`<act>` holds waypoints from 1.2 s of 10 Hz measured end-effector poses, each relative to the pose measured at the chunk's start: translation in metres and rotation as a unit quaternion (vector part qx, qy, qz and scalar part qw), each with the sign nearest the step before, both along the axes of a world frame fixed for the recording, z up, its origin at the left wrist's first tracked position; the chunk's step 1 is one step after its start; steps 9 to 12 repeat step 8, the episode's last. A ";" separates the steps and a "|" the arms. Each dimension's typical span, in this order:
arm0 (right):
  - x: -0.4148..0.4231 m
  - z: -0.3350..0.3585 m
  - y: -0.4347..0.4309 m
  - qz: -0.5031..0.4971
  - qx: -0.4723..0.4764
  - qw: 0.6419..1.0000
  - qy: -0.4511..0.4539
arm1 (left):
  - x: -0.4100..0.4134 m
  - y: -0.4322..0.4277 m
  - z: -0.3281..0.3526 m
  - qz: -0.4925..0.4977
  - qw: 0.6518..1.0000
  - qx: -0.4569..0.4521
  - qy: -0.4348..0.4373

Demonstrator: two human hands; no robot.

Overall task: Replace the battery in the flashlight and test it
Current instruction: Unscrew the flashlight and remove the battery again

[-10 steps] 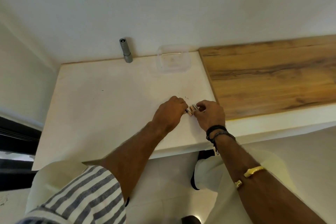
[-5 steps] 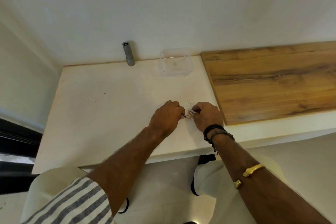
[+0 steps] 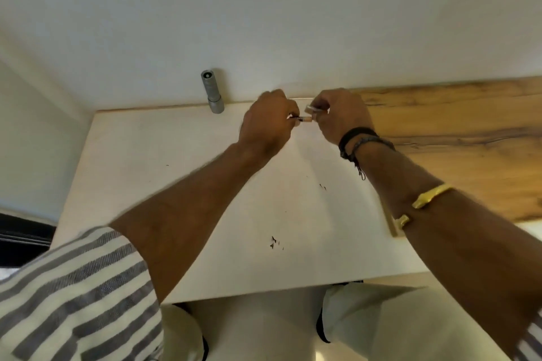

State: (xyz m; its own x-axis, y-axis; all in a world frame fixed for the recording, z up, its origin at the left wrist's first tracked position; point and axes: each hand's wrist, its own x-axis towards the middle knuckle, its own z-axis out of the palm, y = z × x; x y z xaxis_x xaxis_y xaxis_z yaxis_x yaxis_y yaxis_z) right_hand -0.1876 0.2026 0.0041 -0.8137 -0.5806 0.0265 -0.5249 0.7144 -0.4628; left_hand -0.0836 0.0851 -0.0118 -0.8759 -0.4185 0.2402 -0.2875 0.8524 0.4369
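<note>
A grey metal flashlight (image 3: 212,95) stands upright at the back of the white table (image 3: 152,184), against the wall. My left hand (image 3: 265,123) pinches a small battery (image 3: 303,119) with a copper-coloured end, which points right. My right hand (image 3: 340,114) is closed on a small silvery piece (image 3: 313,109), possibly another battery, that touches or nearly touches the first. Both hands are raised over the table's far side, to the right of the flashlight.
A wooden board (image 3: 457,138) covers the right part of the surface. Dark specks (image 3: 274,242) lie on the white top near the front. My knees show below the table's front edge. The clear container seen earlier is hidden behind my hands.
Both hands have moved from the table's front right toward the back, near the wall, still holding the small pieces. The view has shifted down and closer.
</note>
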 end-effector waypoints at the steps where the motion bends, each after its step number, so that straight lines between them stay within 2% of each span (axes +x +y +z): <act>1: -0.012 0.008 -0.018 0.022 0.048 0.998 0.026 | -0.015 -0.008 0.005 0.029 0.999 -0.012 -0.024; 3: -0.031 -0.020 -0.061 0.060 0.151 0.986 0.029 | -0.045 -0.035 -0.024 0.050 0.995 -0.016 -0.081; 5: -0.036 -0.019 -0.065 0.059 0.172 0.982 0.046 | -0.045 -0.035 -0.022 0.052 0.997 0.004 -0.062; 6: -0.033 -0.015 -0.063 0.046 0.148 0.987 0.042 | -0.037 -0.035 -0.018 0.058 0.997 0.026 -0.031; 8: -0.007 0.004 -0.039 0.010 0.045 0.998 0.033 | 0.007 -0.031 0.003 0.065 0.996 0.062 0.005; 12: -0.007 0.004 -0.039 0.010 0.045 0.998 0.033 | 0.007 -0.031 0.003 0.065 0.996 0.062 0.005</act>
